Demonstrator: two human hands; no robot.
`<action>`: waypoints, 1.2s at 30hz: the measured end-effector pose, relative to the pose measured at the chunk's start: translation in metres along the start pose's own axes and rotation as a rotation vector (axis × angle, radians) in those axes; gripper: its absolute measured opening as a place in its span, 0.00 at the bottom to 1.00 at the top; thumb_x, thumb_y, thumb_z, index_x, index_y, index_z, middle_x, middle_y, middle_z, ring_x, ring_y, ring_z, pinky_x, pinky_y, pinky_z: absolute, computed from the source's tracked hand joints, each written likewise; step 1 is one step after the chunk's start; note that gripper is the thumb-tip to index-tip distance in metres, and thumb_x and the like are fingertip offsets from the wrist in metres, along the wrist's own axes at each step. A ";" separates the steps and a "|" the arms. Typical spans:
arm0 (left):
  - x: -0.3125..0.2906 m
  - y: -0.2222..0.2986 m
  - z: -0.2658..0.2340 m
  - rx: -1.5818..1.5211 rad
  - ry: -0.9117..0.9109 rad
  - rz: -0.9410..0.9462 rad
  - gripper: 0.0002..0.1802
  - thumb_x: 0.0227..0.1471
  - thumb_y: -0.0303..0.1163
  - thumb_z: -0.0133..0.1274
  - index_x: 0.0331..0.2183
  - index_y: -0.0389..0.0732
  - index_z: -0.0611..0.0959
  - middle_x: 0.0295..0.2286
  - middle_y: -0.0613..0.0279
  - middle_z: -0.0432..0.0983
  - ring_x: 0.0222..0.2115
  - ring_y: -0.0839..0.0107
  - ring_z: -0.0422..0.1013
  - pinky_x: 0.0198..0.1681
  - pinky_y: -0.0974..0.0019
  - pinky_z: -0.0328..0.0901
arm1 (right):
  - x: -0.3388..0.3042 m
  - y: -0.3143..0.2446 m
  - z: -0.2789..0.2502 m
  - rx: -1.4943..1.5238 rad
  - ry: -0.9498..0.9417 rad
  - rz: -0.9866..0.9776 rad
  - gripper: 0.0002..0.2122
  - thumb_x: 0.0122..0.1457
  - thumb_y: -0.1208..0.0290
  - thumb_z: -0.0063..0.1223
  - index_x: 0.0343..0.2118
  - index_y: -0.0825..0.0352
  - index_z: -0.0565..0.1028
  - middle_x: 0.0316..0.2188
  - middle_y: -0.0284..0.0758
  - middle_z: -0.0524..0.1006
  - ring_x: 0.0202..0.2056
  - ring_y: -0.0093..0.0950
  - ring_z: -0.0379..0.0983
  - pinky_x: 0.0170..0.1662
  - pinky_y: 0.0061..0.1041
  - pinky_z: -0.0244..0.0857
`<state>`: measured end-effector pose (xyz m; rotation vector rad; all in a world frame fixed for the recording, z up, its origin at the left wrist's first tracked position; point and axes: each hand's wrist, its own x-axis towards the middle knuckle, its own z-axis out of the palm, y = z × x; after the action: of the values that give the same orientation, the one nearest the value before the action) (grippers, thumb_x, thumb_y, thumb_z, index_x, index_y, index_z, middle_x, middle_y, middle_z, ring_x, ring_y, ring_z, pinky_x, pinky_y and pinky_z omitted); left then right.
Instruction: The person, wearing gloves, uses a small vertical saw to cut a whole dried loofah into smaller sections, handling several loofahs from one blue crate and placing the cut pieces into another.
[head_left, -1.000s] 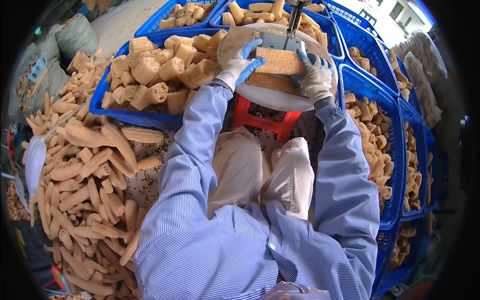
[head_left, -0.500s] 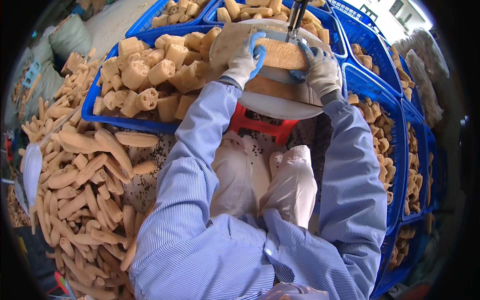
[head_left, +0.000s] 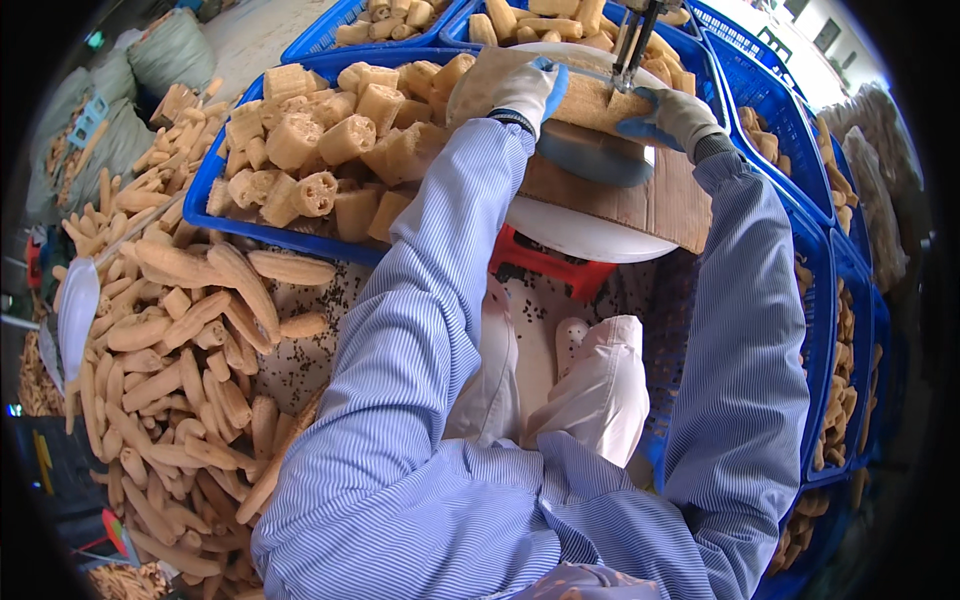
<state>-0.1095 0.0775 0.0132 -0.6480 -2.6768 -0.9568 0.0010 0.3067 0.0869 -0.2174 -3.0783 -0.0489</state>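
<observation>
Blue crates (head_left: pixel 285 238) are ranged around the round white worktop (head_left: pixel 590 236); over its far half, a loofah piece (head_left: pixel 592 104) is held between partly curled hands, left hand (head_left: pixel 527 93) and right hand (head_left: pixel 682 119); light, springy, unslippery handling is suggested, best gripped by the ends.

loofah piece (head_left: pixel 594 104): no readable text
cardboard (head_left: pixel 650 205): no readable text
blue basket (head_left: pixel 290 238): no readable label
sack (head_left: pixel 172 52): no readable sign

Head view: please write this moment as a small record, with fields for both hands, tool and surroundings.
left hand: gloved, holds left end of loofah piece
right hand: gloved, holds its right end
rods: metal, reaching down to the piece; contact unclear
left side: blue basket of chunks; pile of long loofahs
right side: more blue baskets
</observation>
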 end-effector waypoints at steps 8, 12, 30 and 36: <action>-0.026 0.002 -0.024 -0.381 0.091 -0.164 0.23 0.60 0.51 0.43 0.45 0.43 0.78 0.40 0.42 0.78 0.43 0.46 0.74 0.46 0.51 0.67 | 0.011 0.048 0.045 -0.058 0.293 -0.517 0.38 0.52 0.45 0.64 0.61 0.64 0.66 0.48 0.47 0.77 0.49 0.42 0.76 0.51 0.37 0.69; -0.133 -0.031 -0.098 -0.725 0.617 -0.089 0.22 0.62 0.37 0.50 0.55 0.41 0.69 0.39 0.54 0.75 0.38 0.65 0.72 0.39 0.60 0.71 | -0.072 -0.013 0.024 0.148 0.242 -0.085 0.44 0.45 0.51 0.72 0.65 0.55 0.62 0.55 0.43 0.73 0.53 0.41 0.73 0.53 0.38 0.68; -0.232 0.060 -0.090 -1.000 -0.214 0.139 0.40 0.52 0.36 0.65 0.62 0.44 0.65 0.49 0.59 0.72 0.48 0.72 0.69 0.52 0.68 0.67 | -0.222 -0.110 -0.037 -0.100 0.095 -0.129 0.53 0.40 0.43 0.72 0.69 0.51 0.53 0.58 0.39 0.69 0.59 0.38 0.65 0.63 0.41 0.56; -0.180 0.029 -0.098 -1.043 -0.286 0.017 0.30 0.52 0.31 0.64 0.56 0.43 0.74 0.48 0.63 0.74 0.46 0.73 0.71 0.51 0.70 0.68 | -0.169 -0.042 0.020 1.114 0.128 -0.332 0.34 0.49 0.76 0.70 0.61 0.61 0.69 0.53 0.30 0.75 0.52 0.24 0.70 0.54 0.25 0.69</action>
<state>0.0681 -0.0250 0.0401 -1.0228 -2.1814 -2.4150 0.1615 0.2425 0.0558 0.3306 -2.4843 1.4694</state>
